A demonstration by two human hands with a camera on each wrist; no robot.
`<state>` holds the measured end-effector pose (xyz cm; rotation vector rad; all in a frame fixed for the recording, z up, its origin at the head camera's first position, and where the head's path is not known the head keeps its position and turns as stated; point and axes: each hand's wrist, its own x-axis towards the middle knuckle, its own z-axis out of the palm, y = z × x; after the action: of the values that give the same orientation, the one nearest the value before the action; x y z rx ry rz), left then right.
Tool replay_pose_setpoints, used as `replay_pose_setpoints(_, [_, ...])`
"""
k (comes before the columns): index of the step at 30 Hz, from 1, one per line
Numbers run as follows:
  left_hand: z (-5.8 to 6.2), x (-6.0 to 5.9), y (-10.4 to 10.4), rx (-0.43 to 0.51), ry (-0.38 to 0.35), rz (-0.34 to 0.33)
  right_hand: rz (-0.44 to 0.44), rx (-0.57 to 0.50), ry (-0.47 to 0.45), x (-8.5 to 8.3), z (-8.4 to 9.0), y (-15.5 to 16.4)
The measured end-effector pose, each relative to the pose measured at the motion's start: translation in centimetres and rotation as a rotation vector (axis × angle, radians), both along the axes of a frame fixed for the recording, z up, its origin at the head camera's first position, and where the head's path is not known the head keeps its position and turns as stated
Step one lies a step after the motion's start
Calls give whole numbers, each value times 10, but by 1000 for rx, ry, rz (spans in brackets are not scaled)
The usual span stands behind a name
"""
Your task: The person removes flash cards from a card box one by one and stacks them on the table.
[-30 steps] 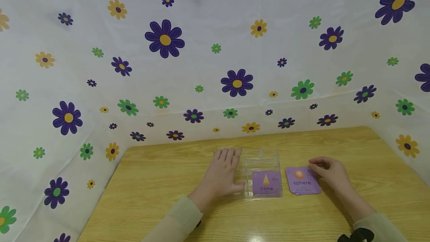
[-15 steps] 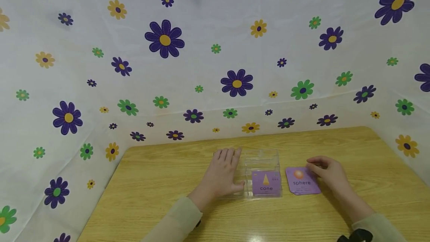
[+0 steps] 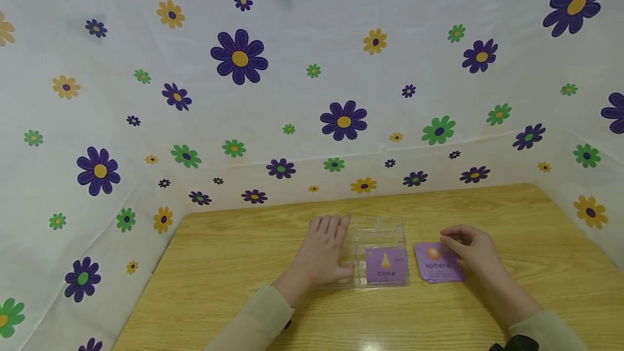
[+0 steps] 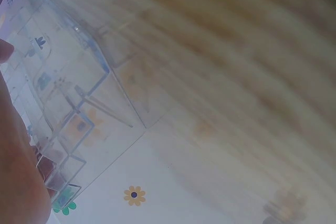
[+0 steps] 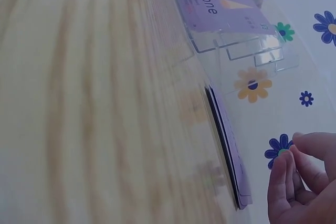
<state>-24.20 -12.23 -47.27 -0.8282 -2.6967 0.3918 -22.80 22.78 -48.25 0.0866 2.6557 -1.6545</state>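
Note:
A clear plastic tiered holder [image 3: 380, 238] stands mid-table. In its front right slot leans a purple card [image 3: 387, 265] reading "cone" below a yellow cone. My left hand [image 3: 323, 251] rests across the holder's left half, its fingers extended to the back edge and its thumb out to the right. At the right of the holder lies a stack of purple cards [image 3: 440, 267], "sphere" on top. Over its far right corner hovers my right hand [image 3: 478, 248], thumb and fingers curled with their tips close together. The right wrist view shows nothing between those fingertips [image 5: 299, 140].
The holder and cards share a wooden table [image 3: 229, 264]. White cloth [image 3: 292, 96] printed with purple, green and yellow flowers stands behind the table and along both sides. A dark device [image 3: 518, 343] is on the right wrist.
My right hand has drifted slightly left and a little away from me over the card stack. The left hand, the holder and the cards stay where they were.

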Motion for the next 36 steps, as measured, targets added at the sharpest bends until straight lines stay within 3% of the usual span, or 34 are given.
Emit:
replay_pose_setpoints(7, [0, 0, 0, -6, -5, 1, 21, -2, -9, 3, 6, -5])
replay_pose_setpoints(16, [0, 0, 0, 10, -13, 2, 46, 16, 54, 7, 9, -12])
replay_pose_setpoints(36, [-1, 0, 0, -21, 16, -3, 62, -24, 15, 10, 13, -21])
